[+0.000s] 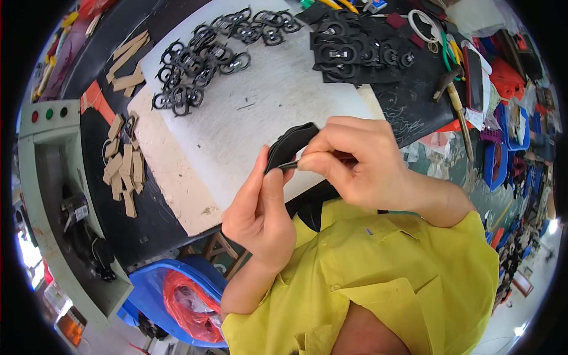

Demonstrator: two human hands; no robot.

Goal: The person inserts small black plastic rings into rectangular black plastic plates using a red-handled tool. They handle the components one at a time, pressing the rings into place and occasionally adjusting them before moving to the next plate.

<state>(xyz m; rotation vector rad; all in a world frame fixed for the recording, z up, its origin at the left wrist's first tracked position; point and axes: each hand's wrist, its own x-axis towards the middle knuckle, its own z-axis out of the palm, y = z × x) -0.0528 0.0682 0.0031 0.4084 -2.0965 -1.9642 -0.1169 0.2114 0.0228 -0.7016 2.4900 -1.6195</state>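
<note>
Both my hands hold a black, curved, strap-like piece above the near part of the white sheet. My left hand pinches its left end between thumb and fingers. From the other side, my right hand grips its right end, with thumb and forefinger closed on a thin dark strip or edge along the lower side. Whether that strip is part of the piece, I cannot tell. Farther off on the sheet lies a spread of black ring-shaped parts with small bright fittings.
Black flat pieces with rings are stacked at the far right, near a hammer. Tan strips lie loose on the left of the black table. A grey-green machine borders it, with a blue tub below holding a red bag.
</note>
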